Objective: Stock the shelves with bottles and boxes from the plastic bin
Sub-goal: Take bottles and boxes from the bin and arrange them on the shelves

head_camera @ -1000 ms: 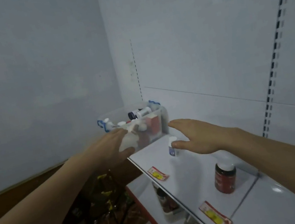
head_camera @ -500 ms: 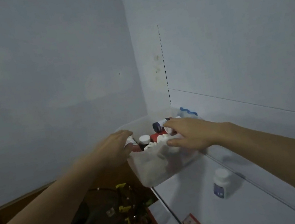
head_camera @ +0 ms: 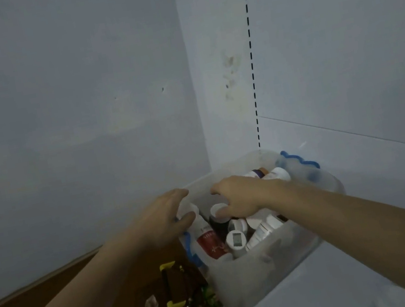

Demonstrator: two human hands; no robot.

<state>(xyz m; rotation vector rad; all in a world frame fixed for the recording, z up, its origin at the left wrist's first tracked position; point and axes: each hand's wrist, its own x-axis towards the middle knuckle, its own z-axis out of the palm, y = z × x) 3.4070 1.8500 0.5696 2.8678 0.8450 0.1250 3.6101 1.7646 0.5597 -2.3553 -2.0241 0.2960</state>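
Left hand [head_camera: 164, 221] grips the bin [head_camera: 258, 278] rim, fingers curled over it, likely to steady it. Right hand [head_camera: 241, 196] curls around a white-capped bottle [head_camera: 219, 216] inside, evidently to lift it.

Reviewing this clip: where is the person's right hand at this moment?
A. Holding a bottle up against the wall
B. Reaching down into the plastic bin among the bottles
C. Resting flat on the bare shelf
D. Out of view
B: the right hand is inside the plastic bin, its fingers curled over a dark bottle with a white cap.
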